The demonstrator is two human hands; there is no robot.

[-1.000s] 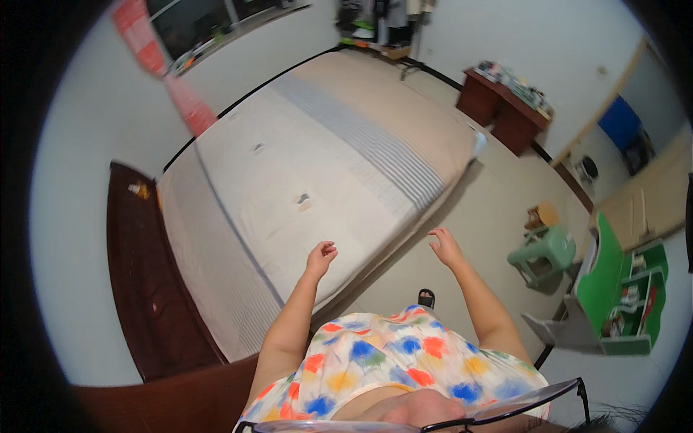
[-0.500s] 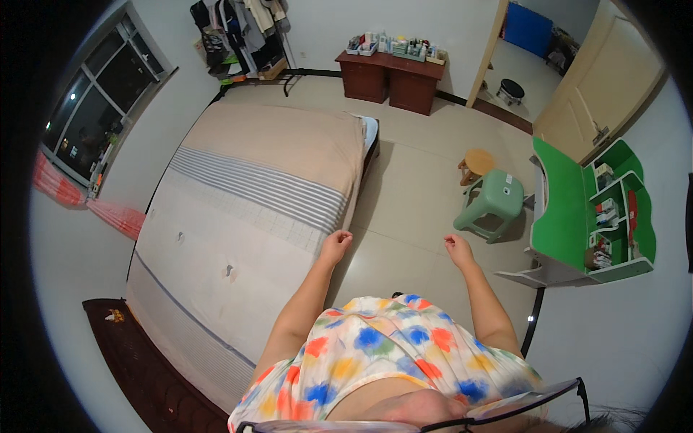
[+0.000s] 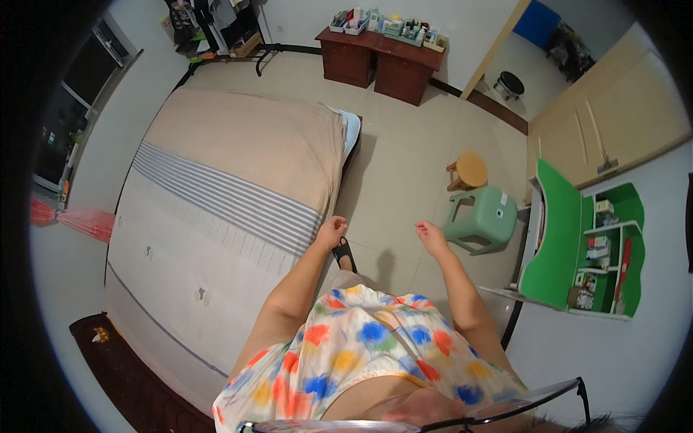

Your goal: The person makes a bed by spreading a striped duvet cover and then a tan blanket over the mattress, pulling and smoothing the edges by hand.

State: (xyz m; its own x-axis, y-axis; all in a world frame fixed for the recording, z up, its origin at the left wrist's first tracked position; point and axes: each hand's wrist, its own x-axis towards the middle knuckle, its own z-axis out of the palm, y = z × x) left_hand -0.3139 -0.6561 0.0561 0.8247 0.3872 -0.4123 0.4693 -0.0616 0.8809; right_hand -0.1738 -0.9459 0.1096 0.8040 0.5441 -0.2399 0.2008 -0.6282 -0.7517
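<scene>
My left hand [image 3: 332, 232] hangs in the air by the right edge of the bed [image 3: 238, 144]. Its fingers are loosely bent, a little apart, and nothing shows in them. My right hand [image 3: 432, 237] is held out at waist height, likewise bare, with relaxed fingers. In the picture it lies just left of a green plastic stool [image 3: 482, 216], apart from it. Behind that stool stands a small round wooden stool [image 3: 472, 170]. One foot in a black sandal [image 3: 345, 254] shows on the floor below my left hand.
A green and white shelved desk [image 3: 559, 249] stands along the right wall, near a cream door [image 3: 603, 119] beside a doorway. At the back is a reddish-brown desk [image 3: 401, 76] topped with bottles and baskets. Tiled floor [image 3: 397, 155] runs between bed and stools. A clothes rack [image 3: 263, 54] fills the far left corner.
The view has shifted forward and turned; the stools and green desk appear nearer. My right hand has come inward, closer to the left hand. A sandalled foot has come into sight.
</scene>
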